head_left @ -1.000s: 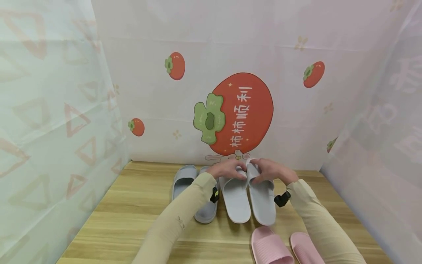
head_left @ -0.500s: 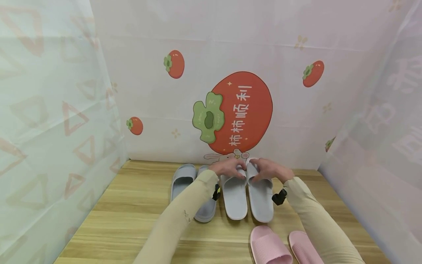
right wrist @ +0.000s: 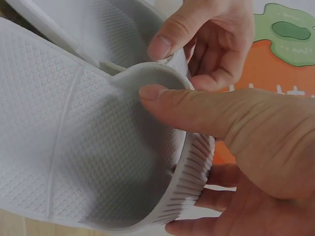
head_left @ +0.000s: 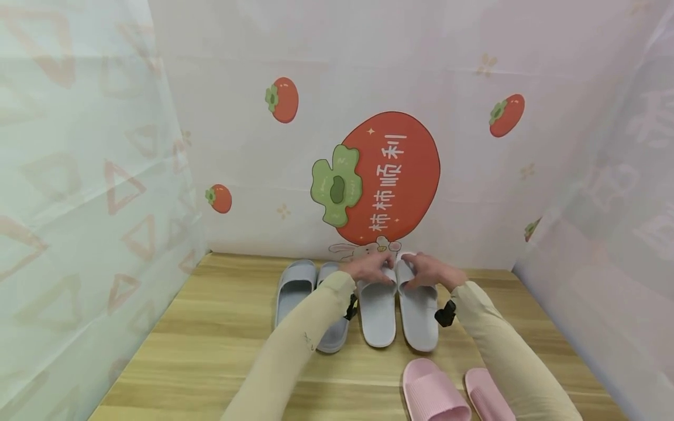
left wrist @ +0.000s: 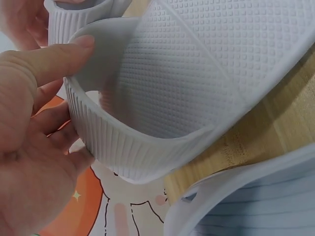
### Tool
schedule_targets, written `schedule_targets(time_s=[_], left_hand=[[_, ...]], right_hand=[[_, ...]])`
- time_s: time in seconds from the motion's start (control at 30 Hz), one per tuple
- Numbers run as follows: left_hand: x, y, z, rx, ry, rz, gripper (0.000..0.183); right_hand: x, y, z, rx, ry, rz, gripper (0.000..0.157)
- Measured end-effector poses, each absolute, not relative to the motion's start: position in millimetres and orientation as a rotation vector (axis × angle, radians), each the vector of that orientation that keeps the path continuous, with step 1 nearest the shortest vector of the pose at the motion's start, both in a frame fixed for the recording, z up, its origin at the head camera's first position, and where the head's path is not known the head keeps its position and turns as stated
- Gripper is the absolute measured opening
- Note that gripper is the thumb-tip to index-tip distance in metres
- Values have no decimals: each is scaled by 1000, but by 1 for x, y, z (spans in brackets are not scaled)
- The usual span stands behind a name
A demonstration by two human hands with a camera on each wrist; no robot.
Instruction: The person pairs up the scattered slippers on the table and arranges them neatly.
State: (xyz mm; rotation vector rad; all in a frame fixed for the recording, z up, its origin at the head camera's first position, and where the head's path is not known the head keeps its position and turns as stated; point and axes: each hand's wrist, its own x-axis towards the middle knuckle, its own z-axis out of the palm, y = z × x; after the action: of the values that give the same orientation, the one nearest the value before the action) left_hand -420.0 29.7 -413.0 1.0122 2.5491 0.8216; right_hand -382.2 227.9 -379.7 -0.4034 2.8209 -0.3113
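Note:
A pair of light grey slide slippers lies side by side, toes to the back wall. My left hand [head_left: 370, 268] pinches the strap of the left light grey slipper [head_left: 378, 321]. Its thumb goes inside the ribbed strap [left wrist: 115, 152] while the other fingers sit outside, as the left wrist view shows. In the same way my right hand [head_left: 430, 272] grips the strap of the right light grey slipper [head_left: 420, 321], thumb inside. The slippers' toe ends are partly hidden by my hands. Just left lies a blue-grey slipper [head_left: 295, 298], its mate [head_left: 334, 336] partly covered by my left forearm.
Nearer me on the wooden board [head_left: 210, 333] lie a pink slipper [head_left: 434, 389] and a second pink slipper [head_left: 487, 392], the latter partly under my right sleeve. A white wall sheet [head_left: 253, 152] with persimmon prints stands behind, with more sheets at both sides.
Both hands stay on the straps. The light grey slippers have shifted slightly: the heel of the left one has swung a little to the left, so they lie straighter.

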Motion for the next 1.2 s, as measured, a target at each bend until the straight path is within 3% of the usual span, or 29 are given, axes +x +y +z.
schedule_targets(time_s=[0.4, 0.93, 1.2], left_hand=[[-428, 29, -426, 937, 2545, 819, 36], [-427, 39, -434, 983, 2709, 560, 22], [-433, 48, -445, 892, 2732, 478, 25]], right_hand=[[-400, 224, -406, -361, 2807, -349, 87], [-404, 222, -421, -309, 2790, -437, 75], [-408, 226, -430, -353, 2833, -446, 65]])
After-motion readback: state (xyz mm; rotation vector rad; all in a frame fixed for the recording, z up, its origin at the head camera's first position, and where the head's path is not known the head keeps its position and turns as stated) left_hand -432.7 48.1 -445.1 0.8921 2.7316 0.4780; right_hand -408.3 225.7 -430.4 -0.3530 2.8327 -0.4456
